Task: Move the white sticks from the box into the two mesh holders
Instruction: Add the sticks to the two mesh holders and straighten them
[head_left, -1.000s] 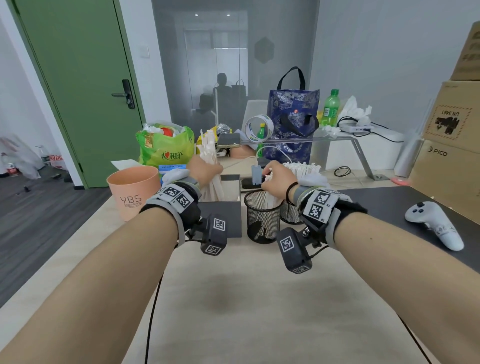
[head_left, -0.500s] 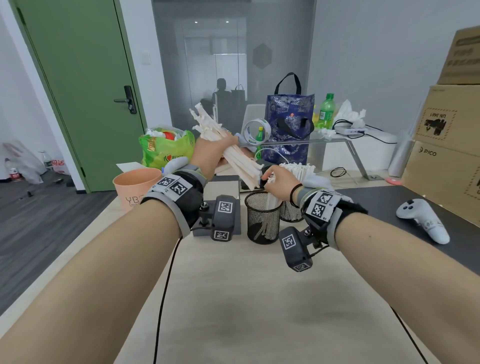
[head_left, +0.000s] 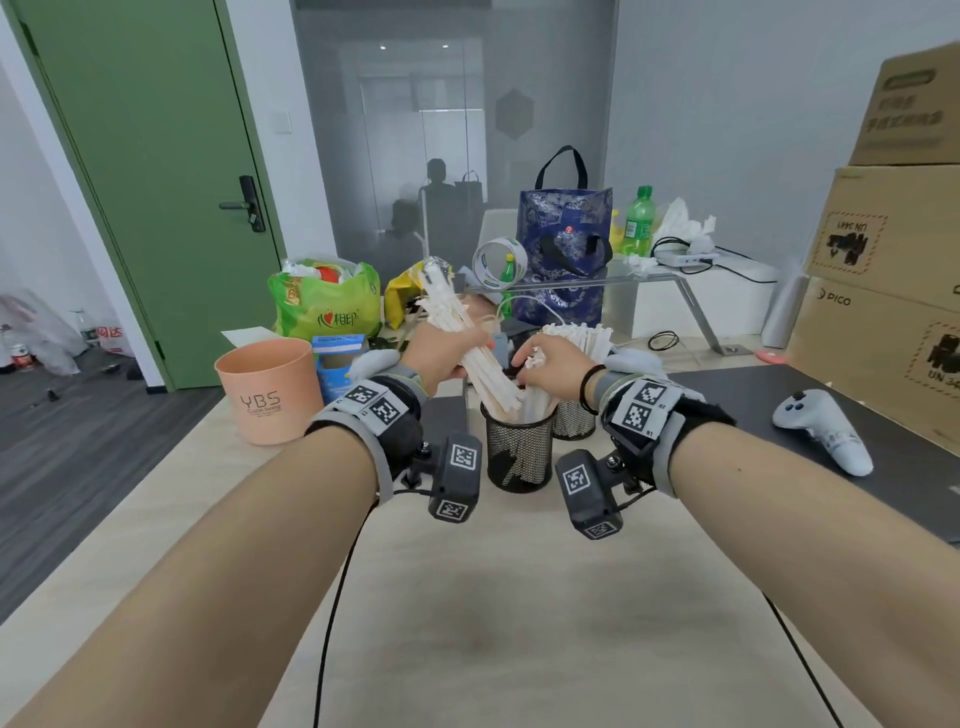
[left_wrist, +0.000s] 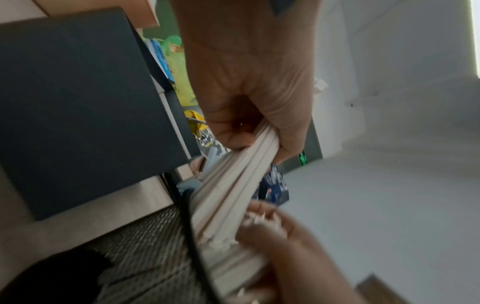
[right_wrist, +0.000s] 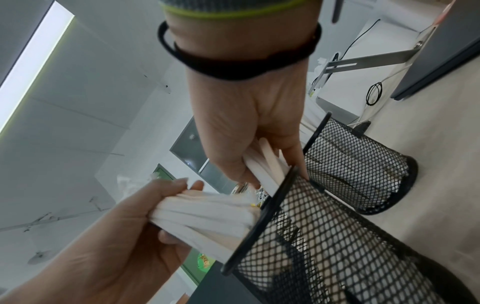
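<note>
My left hand (head_left: 457, 358) grips a thick bundle of white sticks (head_left: 454, 322), tilted with its upper ends to the far left. The bundle's lower ends reach the rim of the near black mesh holder (head_left: 519, 452). My right hand (head_left: 535, 364) grips the tops of the sticks standing in that holder. In the right wrist view the right hand (right_wrist: 249, 127) pinches those sticks (right_wrist: 265, 170) at the rim of the near holder (right_wrist: 324, 236). The far mesh holder (head_left: 574, 423) behind it is packed with sticks (head_left: 576, 335). My left wrist hides the box.
A peach cup (head_left: 270, 389) stands to the left and a black flat panel (left_wrist: 78, 102) lies beside the holders. A white controller (head_left: 821, 431) rests on the dark mat at the right. Bags, bottles and cardboard boxes (head_left: 883, 291) crowd the back and right.
My left hand lifted the bundle up from the box area, swung it right and lowered its ends to the near holder. My right hand stayed on the sticks in that holder.
</note>
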